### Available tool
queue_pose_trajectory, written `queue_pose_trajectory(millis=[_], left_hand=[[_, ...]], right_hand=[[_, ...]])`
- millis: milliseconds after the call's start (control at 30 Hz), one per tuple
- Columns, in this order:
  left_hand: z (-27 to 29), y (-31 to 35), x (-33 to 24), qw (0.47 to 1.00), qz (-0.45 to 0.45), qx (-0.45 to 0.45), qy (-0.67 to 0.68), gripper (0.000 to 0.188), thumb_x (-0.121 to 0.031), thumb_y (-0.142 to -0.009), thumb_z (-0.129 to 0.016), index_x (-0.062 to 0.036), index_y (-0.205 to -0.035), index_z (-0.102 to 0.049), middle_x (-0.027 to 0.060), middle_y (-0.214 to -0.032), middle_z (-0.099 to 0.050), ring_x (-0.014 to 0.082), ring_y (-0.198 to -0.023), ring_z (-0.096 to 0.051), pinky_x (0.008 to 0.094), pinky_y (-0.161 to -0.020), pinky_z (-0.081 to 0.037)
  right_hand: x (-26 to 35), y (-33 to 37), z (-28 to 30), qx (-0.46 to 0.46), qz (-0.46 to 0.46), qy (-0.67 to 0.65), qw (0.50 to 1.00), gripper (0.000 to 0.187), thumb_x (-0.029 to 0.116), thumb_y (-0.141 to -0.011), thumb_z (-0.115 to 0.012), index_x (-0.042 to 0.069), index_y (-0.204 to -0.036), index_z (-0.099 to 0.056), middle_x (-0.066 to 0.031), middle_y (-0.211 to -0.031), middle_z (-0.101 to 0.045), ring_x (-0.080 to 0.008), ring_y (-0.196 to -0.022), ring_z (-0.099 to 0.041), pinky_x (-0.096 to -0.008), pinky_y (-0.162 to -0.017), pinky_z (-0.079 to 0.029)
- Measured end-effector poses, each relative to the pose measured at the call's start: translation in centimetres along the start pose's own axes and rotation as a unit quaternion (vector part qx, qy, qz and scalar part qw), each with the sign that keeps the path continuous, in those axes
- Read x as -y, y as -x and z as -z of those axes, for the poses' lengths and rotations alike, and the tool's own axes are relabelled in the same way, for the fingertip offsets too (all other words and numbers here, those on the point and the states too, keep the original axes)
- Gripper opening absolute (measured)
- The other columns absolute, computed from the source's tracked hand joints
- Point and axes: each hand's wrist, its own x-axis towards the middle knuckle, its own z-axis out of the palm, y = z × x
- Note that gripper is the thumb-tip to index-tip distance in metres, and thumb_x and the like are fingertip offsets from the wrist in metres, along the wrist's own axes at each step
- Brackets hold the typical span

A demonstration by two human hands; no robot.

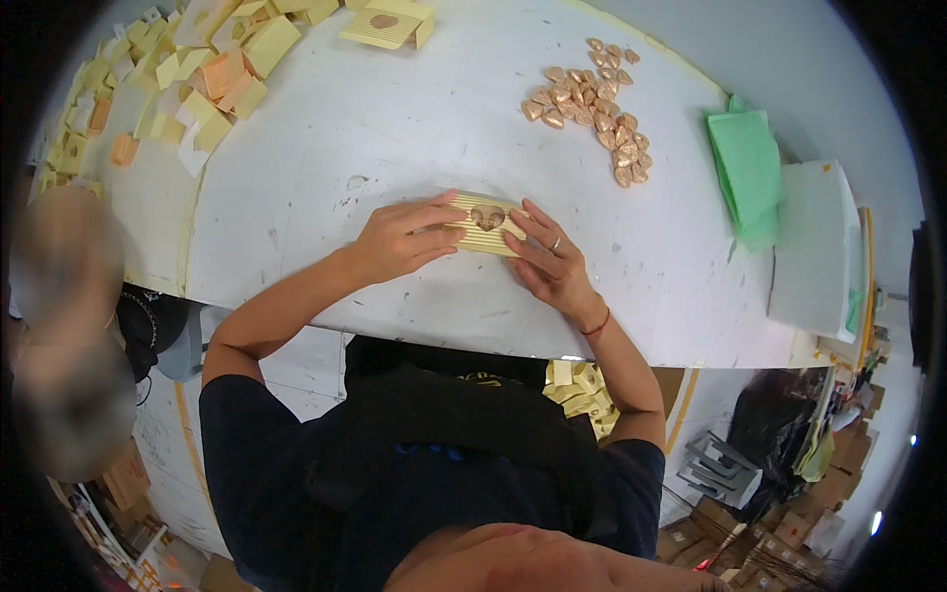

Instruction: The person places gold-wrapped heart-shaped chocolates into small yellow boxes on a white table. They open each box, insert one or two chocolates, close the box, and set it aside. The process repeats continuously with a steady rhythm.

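A small yellow striped gift box (482,242) with a heart-shaped window lies in front of me on the white table. Something brownish shows through the window, too small to make out. My left hand (409,237) has its fingers on the box's left end. At the other end, my right hand (554,259) grips the box between fingers and thumb; it wears a ring and a red wrist cord. Gold foil-wrapped pieces (592,104), some heart-shaped, lie loose beyond the box to the right. A flat, part-folded yellow box (387,24) sits at the far edge.
Many yellow and orange box pieces (212,74) are heaped at the far left of the table (326,128). A green sheet or bag (747,173) hangs by a white bin (817,257) at right. More yellow boxes (582,395) stand below the table's near edge. A blurred person (74,326) is at left.
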Motion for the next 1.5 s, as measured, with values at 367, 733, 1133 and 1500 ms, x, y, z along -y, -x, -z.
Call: queue_pose_trajectory(millis=[367,733,1133,1500], left_hand=[[-0.9,0.5,-0.1,0.999,-0.037,-0.018,-0.017,0.015,-0.008,-0.073,-0.082,-0.0059,-0.078,-0.068,0.006,-0.109,-0.072,0.0263,-0.113,-0.067,0.0358,-0.087,-0.058],[-2.6,-1.7,-0.1,0.996,-0.089,-0.002,0.006,0.03,-0.005,-0.073,-0.082,-0.0044,-0.076,-0.052,0.0138,-0.118,-0.069,0.0392,-0.118,-0.062,0.0516,-0.095,-0.053],[-3.9,-2.7,-2.6,0.998,0.066,-0.005,0.002,0.032,-0.012,-0.073,-0.083,-0.0065,-0.095,-0.06,0.0131,-0.122,-0.064,0.0343,-0.111,-0.063,0.0412,-0.088,-0.053],[-4.3,-1.7,-2.0,0.994,-0.064,0.014,-0.083,0.029,-0.018,-0.079,-0.079,-0.0065,-0.102,-0.065,0.0113,-0.123,-0.064,0.0351,-0.111,-0.062,0.0413,-0.086,-0.052]], right_hand=[[-0.4,0.5,-1.0,-0.064,0.039,-0.017,0.997,0.028,-0.006,-0.077,-0.074,0.007,-0.102,-0.069,-0.007,-0.131,-0.062,-0.0373,-0.13,-0.052,-0.0416,-0.102,-0.051],[-0.3,1.2,-0.9,-0.078,-0.02,-0.074,0.994,0.019,-0.002,-0.08,-0.073,0.005,-0.097,-0.066,-0.0093,-0.134,-0.057,-0.0348,-0.132,-0.05,-0.0401,-0.099,-0.052],[-1.3,0.9,-1.3,-0.088,0.077,-0.062,0.991,0.018,-0.003,-0.081,-0.072,0.004,-0.091,-0.058,-0.0083,-0.134,-0.056,-0.034,-0.131,-0.051,-0.0378,-0.098,-0.052],[-1.6,1.3,-1.4,-0.071,0.019,-0.082,0.994,0.024,0.005,-0.085,-0.071,0.005,-0.105,-0.057,-0.013,-0.145,-0.049,-0.0324,-0.117,-0.059,-0.0375,-0.092,-0.054]])
